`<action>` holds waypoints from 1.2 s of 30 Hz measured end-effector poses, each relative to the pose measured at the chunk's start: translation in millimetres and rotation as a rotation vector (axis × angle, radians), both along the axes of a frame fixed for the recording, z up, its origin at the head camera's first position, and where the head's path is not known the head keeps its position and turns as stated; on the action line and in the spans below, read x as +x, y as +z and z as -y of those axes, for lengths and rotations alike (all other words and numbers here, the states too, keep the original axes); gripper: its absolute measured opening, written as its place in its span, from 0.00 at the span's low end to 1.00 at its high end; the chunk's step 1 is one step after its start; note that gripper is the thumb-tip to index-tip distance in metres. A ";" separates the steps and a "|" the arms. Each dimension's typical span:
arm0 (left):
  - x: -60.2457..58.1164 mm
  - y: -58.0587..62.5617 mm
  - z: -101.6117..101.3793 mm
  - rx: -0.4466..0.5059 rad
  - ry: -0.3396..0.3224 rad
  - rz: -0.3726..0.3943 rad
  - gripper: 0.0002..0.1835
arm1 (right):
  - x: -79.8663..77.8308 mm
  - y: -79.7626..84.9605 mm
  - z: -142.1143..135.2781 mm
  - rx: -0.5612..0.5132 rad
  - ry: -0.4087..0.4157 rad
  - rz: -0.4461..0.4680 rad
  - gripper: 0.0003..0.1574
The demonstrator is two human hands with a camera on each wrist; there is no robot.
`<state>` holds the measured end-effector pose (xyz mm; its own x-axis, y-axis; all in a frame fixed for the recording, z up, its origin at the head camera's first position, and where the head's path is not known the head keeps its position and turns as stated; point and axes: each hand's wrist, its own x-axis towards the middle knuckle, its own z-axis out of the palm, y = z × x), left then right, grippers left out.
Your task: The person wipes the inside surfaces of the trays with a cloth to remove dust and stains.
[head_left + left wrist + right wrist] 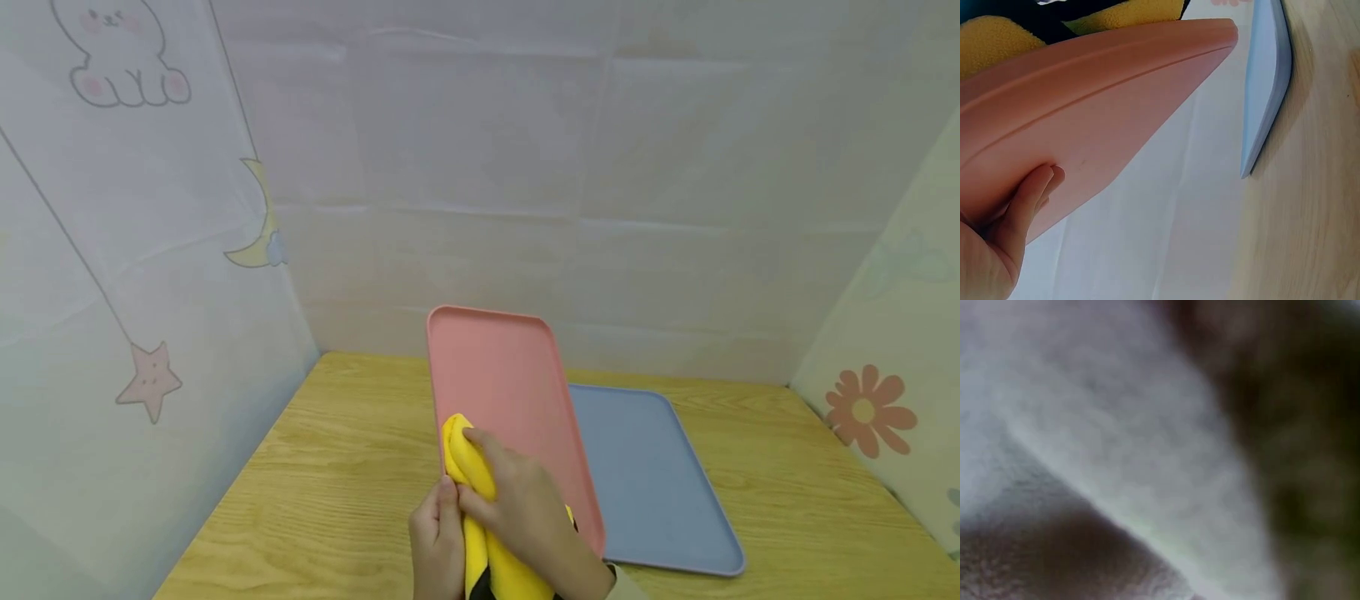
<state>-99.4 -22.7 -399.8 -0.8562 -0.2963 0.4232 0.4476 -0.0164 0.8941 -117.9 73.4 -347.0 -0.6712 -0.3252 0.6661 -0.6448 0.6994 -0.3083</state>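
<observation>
A pink rectangular tray (495,367) is held up at a tilt above the table in the head view. My left hand (437,537) grips its left edge, thumb on the rim; in the left wrist view the fingers (1025,203) lie against the tray's underside (1104,131). With my right hand (525,504) I hold a yellow cloth (471,454) with black parts against the tray's inner face, near the left rim. The cloth's lower part hangs over the near end of the tray. Blur fills the right wrist view, where a pale surface hides the hand.
A blue tray (652,475) lies flat on the wooden table (330,475), to the right of and partly behind the pink one. Printed white sheeting (480,167) stands along the back and both sides of the table.
</observation>
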 end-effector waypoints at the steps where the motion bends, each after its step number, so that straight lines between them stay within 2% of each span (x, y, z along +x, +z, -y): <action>1: 0.1 0.1 0.1 0.000 0.000 0.000 0.19 | 0.2 0.2 -0.1 0.014 -0.004 -0.013 0.28; 5: 0.3 0.6 0.5 0.005 -0.002 -0.001 0.20 | 1.8 1.8 -1.2 0.084 -0.028 -0.055 0.29; 8: 0.6 0.1 0.9 0.013 -0.013 0.000 0.20 | 1.9 2.1 -3.1 0.120 -0.024 -0.053 0.29; 15: 2.2 0.1 2.1 0.047 -0.056 0.054 0.22 | 1.2 1.8 -9.8 0.176 0.029 -0.004 0.29; 22: 1.8 3.2 4.7 0.029 -0.039 0.049 0.22 | 0.1 -0.7 -17.4 0.225 0.020 0.037 0.28; 28: 2.5 3.0 6.9 0.038 -0.054 0.069 0.23 | -2.3 -3.6 -26.3 0.244 0.007 0.053 0.29; 36: 2.0 3.8 7.8 -0.018 0.025 0.016 0.21 | -7.5 -8.7 -37.0 0.267 -0.068 0.070 0.30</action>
<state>-97.4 -30.5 -395.9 -0.8554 -0.3100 0.4150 0.4333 0.0111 0.9012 -125.4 110.4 -355.6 -0.7391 -0.4356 0.5137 -0.5771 0.8029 -0.1494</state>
